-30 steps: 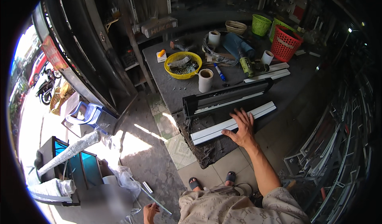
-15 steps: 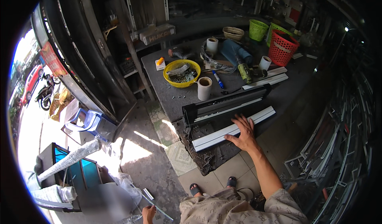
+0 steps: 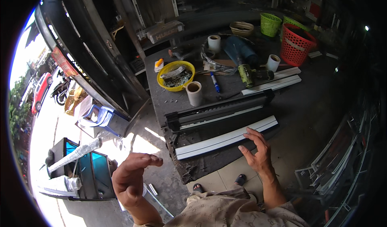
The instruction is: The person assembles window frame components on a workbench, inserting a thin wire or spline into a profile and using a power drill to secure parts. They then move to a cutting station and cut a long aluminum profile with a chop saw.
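A long white grooved profile strip (image 3: 225, 138) lies along the near side of the dark worktable (image 3: 201, 164). My right hand (image 3: 260, 152) is by its right half, thumb and fingers apart, one fingertip at the strip's edge; whether it touches I cannot tell. My left hand (image 3: 135, 180) is raised off the table's left side, with bent fingers, the thumb apart and nothing visible in it. Just beyond the strip, a long black frame piece (image 3: 221, 110) with a pale lower edge rests parallel to it.
On the table are a yellow basin (image 3: 161, 83) of small hardware, a film roll (image 3: 194, 94), a blue marker (image 3: 215, 82), a green cordless drill (image 3: 245, 75), more white strips (image 3: 274, 85) and a red basket (image 3: 296, 51). Metal profiles (image 3: 342, 158) pile up at right. A blue plastic chair (image 3: 102, 116) stands left.
My left hand has risen from the lower edge into view beside the table. My right hand has drawn back from on top of the white strip toward its near edge. The view has shifted slightly.
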`<move>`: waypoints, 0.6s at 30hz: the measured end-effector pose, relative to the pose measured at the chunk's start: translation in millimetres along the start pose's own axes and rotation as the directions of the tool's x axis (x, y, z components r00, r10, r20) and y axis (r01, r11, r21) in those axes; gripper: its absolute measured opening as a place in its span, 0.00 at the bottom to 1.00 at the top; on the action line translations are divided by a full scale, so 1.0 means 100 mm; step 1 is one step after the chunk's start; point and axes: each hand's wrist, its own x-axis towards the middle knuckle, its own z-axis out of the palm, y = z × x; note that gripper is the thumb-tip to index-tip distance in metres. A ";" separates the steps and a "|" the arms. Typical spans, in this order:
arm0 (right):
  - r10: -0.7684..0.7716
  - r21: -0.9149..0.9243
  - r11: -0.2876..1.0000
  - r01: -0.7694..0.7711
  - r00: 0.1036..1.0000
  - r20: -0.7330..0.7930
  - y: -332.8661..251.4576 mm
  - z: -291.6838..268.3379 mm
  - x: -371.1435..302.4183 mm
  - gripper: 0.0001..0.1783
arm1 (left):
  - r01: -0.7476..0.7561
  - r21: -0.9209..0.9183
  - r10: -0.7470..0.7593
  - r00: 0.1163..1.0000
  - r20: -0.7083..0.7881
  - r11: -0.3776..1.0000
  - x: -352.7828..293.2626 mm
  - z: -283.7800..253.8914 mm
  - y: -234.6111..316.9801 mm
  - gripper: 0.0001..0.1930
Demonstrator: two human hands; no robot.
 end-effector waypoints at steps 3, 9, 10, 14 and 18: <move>0.086 0.068 0.994 -0.080 0.993 -0.077 0.26 -0.60 -0.22 0.19 | -0.082 -0.335 0.213 0.902 0.376 0.939 0.78 1.16 0.14 0.35; 0.202 0.006 0.979 -0.205 0.960 -0.196 1.02 -2.04 -0.83 0.20 | 0.322 -0.729 0.446 0.621 0.644 0.604 1.92 3.64 -0.01 0.24; 0.239 -0.006 0.969 -0.247 0.941 -0.239 1.15 -2.30 -0.91 0.20 | 0.375 -0.734 0.469 0.585 0.661 0.566 2.04 4.02 -0.01 0.23; 0.360 -0.001 0.918 -0.396 0.835 -0.416 1.62 -3.16 -1.14 0.20 | 0.518 -0.708 0.520 0.481 0.706 0.481 2.41 5.30 -0.14 0.19; 0.395 0.027 0.891 -0.453 0.747 -0.535 2.22 -3.79 -1.05 0.20 | 0.560 -0.676 0.520 0.439 0.732 0.478 2.76 6.29 -0.41 0.17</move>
